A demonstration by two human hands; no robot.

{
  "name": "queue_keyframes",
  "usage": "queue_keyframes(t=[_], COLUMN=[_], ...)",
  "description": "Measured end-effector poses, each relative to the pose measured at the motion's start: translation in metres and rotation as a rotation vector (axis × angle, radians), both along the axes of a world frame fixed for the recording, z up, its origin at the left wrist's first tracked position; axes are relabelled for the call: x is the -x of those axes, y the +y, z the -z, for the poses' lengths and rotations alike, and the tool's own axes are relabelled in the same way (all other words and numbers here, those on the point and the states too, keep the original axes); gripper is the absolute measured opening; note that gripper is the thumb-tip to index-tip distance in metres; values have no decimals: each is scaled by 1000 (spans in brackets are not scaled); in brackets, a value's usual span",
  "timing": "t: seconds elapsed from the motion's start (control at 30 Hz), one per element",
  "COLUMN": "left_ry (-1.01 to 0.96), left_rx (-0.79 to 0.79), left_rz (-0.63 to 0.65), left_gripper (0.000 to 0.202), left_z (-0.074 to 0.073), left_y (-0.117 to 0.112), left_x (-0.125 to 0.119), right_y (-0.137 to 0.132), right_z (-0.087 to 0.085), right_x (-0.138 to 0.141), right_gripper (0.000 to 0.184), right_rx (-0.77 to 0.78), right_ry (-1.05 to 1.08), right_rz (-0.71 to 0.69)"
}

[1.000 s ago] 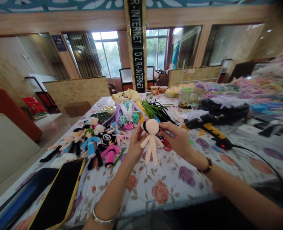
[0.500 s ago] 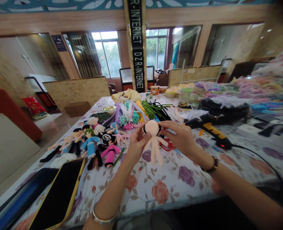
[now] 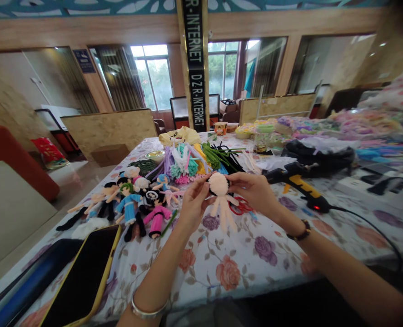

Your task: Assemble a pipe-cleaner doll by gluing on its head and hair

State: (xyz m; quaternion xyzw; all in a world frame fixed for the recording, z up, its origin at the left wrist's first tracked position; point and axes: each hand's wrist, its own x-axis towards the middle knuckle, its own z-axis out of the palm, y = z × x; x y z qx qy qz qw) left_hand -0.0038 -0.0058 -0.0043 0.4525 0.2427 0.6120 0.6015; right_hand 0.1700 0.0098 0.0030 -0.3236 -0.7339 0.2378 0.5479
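Two-sided pinching works well: bare left hand (image 3: 193,202) clamped on the head of the pale peach, fuzzy, long-limbed doll (image 3: 219,185), raised above the white floral tablecloth (image 3: 240,243), bare right hand (image 3: 256,194) apparently clamped opposite, contact partly hidden; press lightly, evenly.

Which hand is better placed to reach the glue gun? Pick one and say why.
Right hand, probably: the glue gun lies just to its right, while the left hand is farther off, across the doll. Both hold the doll's head, so the right would need freeing first.
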Motion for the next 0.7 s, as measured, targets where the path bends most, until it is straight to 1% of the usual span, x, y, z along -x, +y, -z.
queue_keyframes(t=[0.13, 0.27, 0.37, 0.43, 0.6, 0.7], left_ry=[-23, -18, -18, 1, 58, 77], left_rx=[20, 21, 18, 13, -23, -41], left_rz=[16, 20, 0, -20, -49, -61], left_gripper=[34, 35, 34, 36, 47, 52], left_z=[-1, -1, -2, -1, 1, 3], left_y=[0, 0, 0, -1, 1, 4], left_x=[1, 1, 0, 0, -1, 0], right_y=[0, -1, 0, 2, 9, 11], right_z=[0, -1, 0, 2, 10, 16], right_x=[0, 1, 1, 2, 7, 13], right_gripper=[20, 18, 18, 20, 33, 36], right_rx=[8, -36, -55, -2, 252, 282], right_ry=[-4, -44, -62, -25, 147, 244], right_rz=[7, 51, 70, 36, -107, -143])
